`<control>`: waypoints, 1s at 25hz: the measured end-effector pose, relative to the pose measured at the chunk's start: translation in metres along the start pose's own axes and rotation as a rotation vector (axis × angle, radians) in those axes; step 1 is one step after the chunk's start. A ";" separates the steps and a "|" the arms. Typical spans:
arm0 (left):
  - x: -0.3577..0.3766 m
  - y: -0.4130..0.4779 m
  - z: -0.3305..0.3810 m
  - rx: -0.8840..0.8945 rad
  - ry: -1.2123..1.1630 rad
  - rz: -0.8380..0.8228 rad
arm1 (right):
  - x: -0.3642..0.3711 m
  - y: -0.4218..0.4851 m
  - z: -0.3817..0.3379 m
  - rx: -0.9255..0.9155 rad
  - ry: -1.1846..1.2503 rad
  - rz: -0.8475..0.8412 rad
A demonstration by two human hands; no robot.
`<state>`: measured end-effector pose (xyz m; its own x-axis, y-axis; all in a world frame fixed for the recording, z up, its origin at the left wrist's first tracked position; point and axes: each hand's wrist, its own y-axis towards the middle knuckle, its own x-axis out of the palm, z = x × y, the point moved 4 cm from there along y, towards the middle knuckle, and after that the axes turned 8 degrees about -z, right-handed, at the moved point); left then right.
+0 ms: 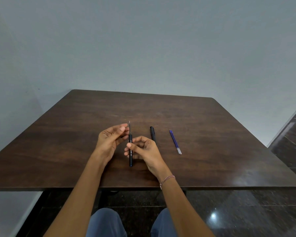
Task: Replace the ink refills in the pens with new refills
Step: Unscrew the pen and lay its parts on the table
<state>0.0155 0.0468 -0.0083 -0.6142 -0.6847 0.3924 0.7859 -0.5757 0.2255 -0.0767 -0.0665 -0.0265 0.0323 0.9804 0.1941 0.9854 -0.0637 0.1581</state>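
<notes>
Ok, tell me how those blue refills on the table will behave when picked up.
The blue refills look like thin, round plastic tubes, so they are probably very light and may flex slightly. Lying loose on the smooth wooden table, they could roll if nudged. Two lie side by side, so pinching up just one may take care.

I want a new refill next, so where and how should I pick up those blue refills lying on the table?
Pinch one of the blue refills near mid-length, coming straight down from above with fingertips either side. They lie flat and thin on the table, side by side and apparently touching, so sliding one apart first probably helps. The right hand is nearest.
</notes>
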 end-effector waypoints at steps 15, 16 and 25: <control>-0.002 -0.003 0.002 -0.021 0.048 -0.015 | 0.004 0.000 0.002 0.049 -0.053 -0.088; -0.003 -0.003 0.003 -0.014 0.040 0.002 | 0.004 0.000 0.001 0.052 -0.059 -0.088; -0.020 -0.003 0.011 0.041 -0.166 0.192 | 0.005 -0.001 -0.001 0.065 -0.107 -0.088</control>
<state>0.0257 0.0669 -0.0070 -0.4355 -0.6954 0.5716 0.8916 -0.4208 0.1674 -0.0781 -0.0613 -0.0243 -0.0408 0.9961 0.0777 0.9938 0.0324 0.1059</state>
